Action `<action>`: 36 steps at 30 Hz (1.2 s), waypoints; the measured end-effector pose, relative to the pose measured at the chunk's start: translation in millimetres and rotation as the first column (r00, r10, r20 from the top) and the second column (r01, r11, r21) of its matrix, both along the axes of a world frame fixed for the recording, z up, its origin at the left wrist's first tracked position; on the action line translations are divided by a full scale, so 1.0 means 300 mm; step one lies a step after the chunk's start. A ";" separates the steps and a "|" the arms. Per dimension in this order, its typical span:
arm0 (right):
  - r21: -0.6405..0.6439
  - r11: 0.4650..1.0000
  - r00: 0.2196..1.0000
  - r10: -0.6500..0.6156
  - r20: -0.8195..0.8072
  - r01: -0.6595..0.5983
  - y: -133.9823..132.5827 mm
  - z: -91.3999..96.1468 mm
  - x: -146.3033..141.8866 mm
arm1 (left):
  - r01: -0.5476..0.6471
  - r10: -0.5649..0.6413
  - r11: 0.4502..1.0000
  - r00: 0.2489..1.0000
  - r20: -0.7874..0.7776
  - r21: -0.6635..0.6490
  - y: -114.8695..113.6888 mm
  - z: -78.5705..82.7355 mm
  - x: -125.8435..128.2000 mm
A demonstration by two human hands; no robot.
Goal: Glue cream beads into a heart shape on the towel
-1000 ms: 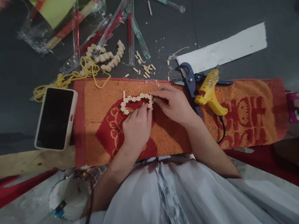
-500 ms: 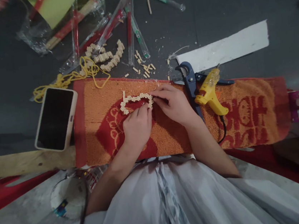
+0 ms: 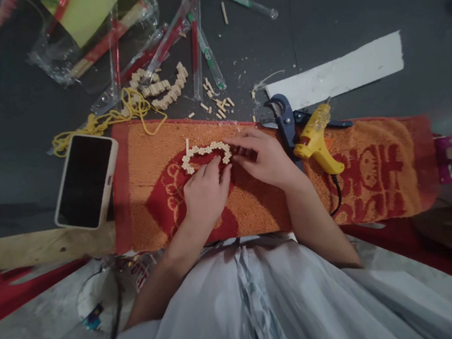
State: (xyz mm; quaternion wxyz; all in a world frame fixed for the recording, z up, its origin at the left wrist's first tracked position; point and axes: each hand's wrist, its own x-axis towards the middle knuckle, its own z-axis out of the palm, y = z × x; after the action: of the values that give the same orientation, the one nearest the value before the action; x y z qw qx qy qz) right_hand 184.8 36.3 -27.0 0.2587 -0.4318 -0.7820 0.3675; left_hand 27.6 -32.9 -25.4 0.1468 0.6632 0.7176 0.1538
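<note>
A curved strip of small glued wooden sticks (image 3: 207,149) lies on the orange and red towel (image 3: 262,203), with one longer stick standing out at its upper left. My left hand (image 3: 206,191) is at the strip's lower right end, which sits between its thumb and forefinger. Just right of that end is my right hand (image 3: 263,157), thumb and forefinger apart; its forefinger reaches to the strip's upper right edge. I see nothing held in the right hand. A yellow glue gun (image 3: 317,140) and dark blue cutters (image 3: 284,119) lie to its right.
A phone (image 3: 86,181) lies left of the towel. Behind are yellow cord (image 3: 137,103), more stick strips (image 3: 171,88), loose cut sticks (image 3: 222,104), plastic-wrapped sticks (image 3: 196,48) and a white strip (image 3: 337,72). The glue gun's cable runs toward the towel's front edge.
My right thumb and forefinger have spread apart at the strip's right end. My left thumb has moved slightly away from its forefinger. The strip has stayed in place.
</note>
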 end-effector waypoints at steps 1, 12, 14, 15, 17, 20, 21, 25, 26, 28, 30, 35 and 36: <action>-0.019 1.000 1.000 0.007 -0.004 -0.007 0.000 0.002 0.002 | 0.000 0.000 1.000 1.000 -0.002 0.004 0.000 0.000 0.000; 0.004 1.000 0.999 0.007 -0.049 -0.006 0.002 -0.010 -0.001 | 0.053 -0.051 0.995 0.998 -0.030 0.082 -0.004 -0.016 -0.004; 0.019 1.000 0.997 0.007 -0.073 -0.005 0.002 -0.019 0.000 | 0.054 -0.051 0.993 0.998 -0.037 0.104 -0.005 -0.024 -0.005; 0.023 1.000 0.997 0.006 -0.083 -0.004 0.002 -0.022 0.000 | 0.055 -0.051 0.992 0.998 -0.037 0.116 -0.005 -0.028 -0.005; 0.029 1.000 0.995 0.006 -0.099 -0.003 0.002 -0.027 0.001 | 0.057 -0.053 0.989 0.998 -0.033 0.140 -0.005 -0.033 -0.005; 0.032 0.999 0.994 0.013 -0.105 -0.010 0.003 -0.031 0.002 | 0.060 -0.056 0.983 0.998 -0.028 0.173 -0.005 -0.037 -0.005; 0.033 0.999 0.995 0.016 -0.101 -0.013 0.003 -0.031 0.002 | 0.061 -0.058 0.982 0.998 -0.026 0.179 -0.005 -0.037 -0.005; 0.056 0.998 0.995 0.021 -0.102 -0.016 0.004 -0.034 0.002 | 0.062 -0.060 0.981 0.998 -0.018 0.182 -0.004 -0.040 -0.006; 0.066 0.998 0.994 0.024 -0.111 -0.017 0.005 -0.035 0.002 | 0.061 -0.060 0.981 0.998 -0.013 0.183 -0.004 -0.040 -0.006; 0.077 0.997 0.991 0.030 -0.128 -0.020 0.004 -0.037 0.001 | 0.062 -0.063 0.981 0.998 -0.002 0.185 -0.003 -0.042 -0.006; 0.076 0.997 0.990 0.034 -0.137 -0.024 0.003 -0.038 0.000 | 0.067 -0.069 0.978 0.998 0.003 0.195 -0.003 -0.042 -0.006; 0.057 0.998 0.995 0.025 -0.101 -0.019 0.002 -0.032 -0.002 | 0.062 -0.062 0.963 0.998 -0.008 0.261 -0.002 -0.043 -0.004; 0.051 0.999 0.995 0.022 -0.092 -0.017 0.002 -0.029 -0.002 | 0.056 -0.056 0.959 0.998 -0.009 0.277 -0.002 -0.044 -0.003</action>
State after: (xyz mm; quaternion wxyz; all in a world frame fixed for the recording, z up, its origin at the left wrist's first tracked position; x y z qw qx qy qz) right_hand 184.2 37.0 -35.9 0.3019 -0.3999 -0.7823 0.3700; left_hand 26.7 -33.5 -38.5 0.0565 0.6973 0.6702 0.2478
